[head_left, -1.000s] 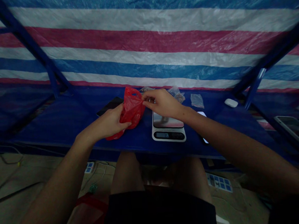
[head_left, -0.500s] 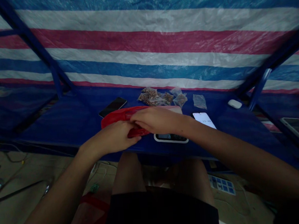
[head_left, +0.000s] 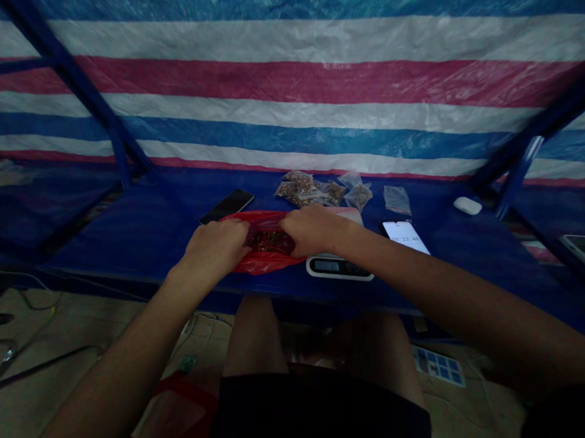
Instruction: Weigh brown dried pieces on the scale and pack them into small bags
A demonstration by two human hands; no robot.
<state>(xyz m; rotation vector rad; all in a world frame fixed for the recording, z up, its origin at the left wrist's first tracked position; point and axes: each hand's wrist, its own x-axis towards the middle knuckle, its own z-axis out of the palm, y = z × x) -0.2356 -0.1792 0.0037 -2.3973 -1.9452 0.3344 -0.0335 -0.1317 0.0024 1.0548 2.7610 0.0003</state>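
A red plastic bag (head_left: 261, 264) lies on the blue tabletop with its mouth spread wide. Inside it show dark brown and reddish bits (head_left: 269, 241), too small to name. My left hand (head_left: 217, 243) grips the bag's left edge, fingers curled over the rim. On the opposite edge, my right hand (head_left: 318, 229) is closed on the plastic. Just right of the bag sits a white digital kitchen scale (head_left: 339, 268), its display lit and its plate partly hidden by my right hand and forearm.
Behind my hands lie several small clear bags (head_left: 300, 188) of brown bits. A flat clear bag (head_left: 397, 200), a lit phone (head_left: 406, 235) and a white earbud case (head_left: 467, 205) are to the right. A dark phone (head_left: 227, 205) lies left. Blue metal posts (head_left: 83, 93) flank the striped sheet.
My hands have moved apart, and the bag's mouth has opened between them. The brown and reddish contents now show, and more of the scale's display is visible.
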